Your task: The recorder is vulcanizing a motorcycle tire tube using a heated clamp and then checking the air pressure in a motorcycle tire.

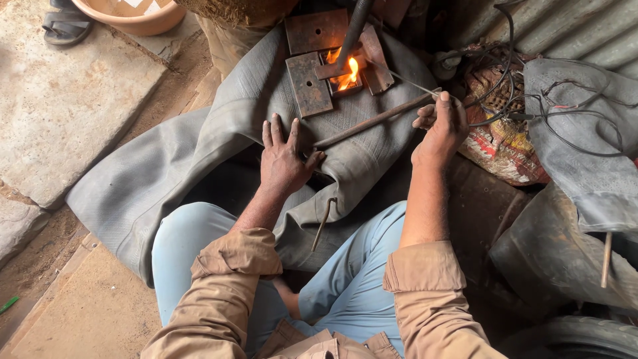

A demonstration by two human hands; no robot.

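A large grey rubber inner tube (166,166) lies across my lap and the ground. My left hand (284,159) rests flat on it, fingers spread. My right hand (440,126) grips the end of a long thin metal rod (372,121) that slants down-left to the tube beside my left hand. A thin wire (412,84) also runs from my right hand toward a small fire (347,73) burning inside a rusty metal clamp press (332,60) that sits on the tube. A hooked metal tool (323,223) lies loose on the tube near my knees.
Stone slabs (66,100) and bare dirt are at left, with a clay-coloured basin (133,13) and someone's sandalled foot (65,25) at top left. Black cables (531,113), a patterned sack (498,139), more rubber tubes (591,166) and a tyre (578,339) crowd the right.
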